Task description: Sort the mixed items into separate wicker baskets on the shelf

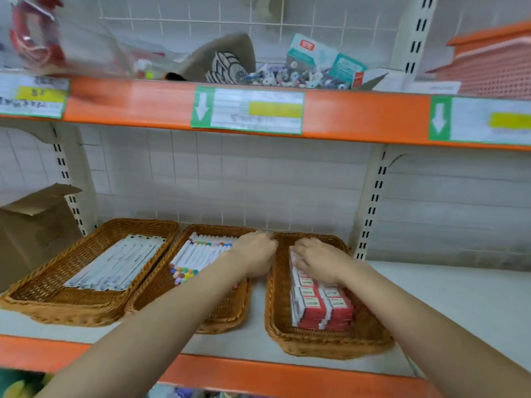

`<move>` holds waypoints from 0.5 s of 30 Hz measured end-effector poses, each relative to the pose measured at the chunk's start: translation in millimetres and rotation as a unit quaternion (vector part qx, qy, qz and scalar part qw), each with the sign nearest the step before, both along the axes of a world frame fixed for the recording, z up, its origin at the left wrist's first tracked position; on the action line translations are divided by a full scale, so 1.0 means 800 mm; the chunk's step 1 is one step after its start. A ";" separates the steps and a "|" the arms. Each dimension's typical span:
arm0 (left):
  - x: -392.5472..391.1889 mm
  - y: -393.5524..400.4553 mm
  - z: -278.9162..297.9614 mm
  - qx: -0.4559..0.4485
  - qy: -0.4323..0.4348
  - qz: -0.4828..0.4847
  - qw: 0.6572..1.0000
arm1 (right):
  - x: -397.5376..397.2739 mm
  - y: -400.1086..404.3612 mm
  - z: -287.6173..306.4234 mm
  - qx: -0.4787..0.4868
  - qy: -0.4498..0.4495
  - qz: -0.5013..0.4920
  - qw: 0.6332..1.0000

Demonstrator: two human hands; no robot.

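Note:
Three wicker baskets stand side by side on the white shelf. The left basket (43, 285) holds long white packs (115, 262) lying flat. In the middle basket (161, 280) lie white markers (195, 254) with coloured caps. The right basket (330, 343) holds stacked red and white small boxes (321, 308). My left hand (254, 254) rests over the gap between the middle and right baskets, fingers at the right basket's far left corner. My right hand (319, 261) lies flat, fingers spread, on the far boxes in the right basket.
A brown cardboard box (31, 225) stands at the left of the shelf. The upper shelf carries a cap (227, 61), loose small items (290, 76), teal boxes (321, 56) and an orange plastic basket (494, 61). Bare white shelf (459, 297) extends right of the baskets.

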State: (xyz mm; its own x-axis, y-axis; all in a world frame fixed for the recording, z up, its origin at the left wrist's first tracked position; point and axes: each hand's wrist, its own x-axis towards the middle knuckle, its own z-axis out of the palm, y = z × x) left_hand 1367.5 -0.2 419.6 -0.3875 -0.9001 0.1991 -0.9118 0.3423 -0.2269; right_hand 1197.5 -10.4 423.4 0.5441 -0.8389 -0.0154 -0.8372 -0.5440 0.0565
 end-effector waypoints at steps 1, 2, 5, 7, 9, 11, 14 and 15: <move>-0.013 -0.003 -0.001 0.004 0.011 0.004 1.000 | -0.017 -0.003 0.000 0.009 -0.011 -0.012 1.000; -0.026 -0.006 -0.003 0.010 0.026 0.009 1.000 | -0.032 -0.007 -0.002 0.019 -0.025 -0.028 0.999; -0.055 -0.014 -0.011 0.041 0.113 0.040 0.992 | -0.063 -0.019 -0.006 0.053 -0.075 -0.072 0.993; -0.070 -0.018 -0.015 0.081 0.184 0.076 0.977 | -0.071 -0.021 -0.006 0.080 -0.127 -0.088 0.985; -0.085 -0.022 -0.019 0.130 0.256 0.120 0.950 | -0.072 -0.024 -0.012 0.116 -0.186 -0.101 0.971; -0.096 -0.023 -0.022 0.171 0.364 0.170 0.900 | -0.069 -0.035 -0.021 0.154 -0.221 -0.136 0.953; -0.107 -0.025 -0.026 0.223 0.521 0.221 0.794 | -0.063 -0.055 -0.036 0.207 -0.284 -0.207 0.913; -0.111 -0.024 -0.028 0.248 0.567 0.226 0.753 | -0.060 -0.057 -0.038 0.232 -0.318 -0.220 0.892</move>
State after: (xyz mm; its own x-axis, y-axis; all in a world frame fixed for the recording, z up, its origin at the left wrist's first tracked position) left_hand 1278.9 -19.5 397.4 0.1456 -0.9615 -0.2332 -0.4725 -0.2747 0.8375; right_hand 1149.9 -55.9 392.7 0.1850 -0.9574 -0.2218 -0.7578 0.0047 -0.6524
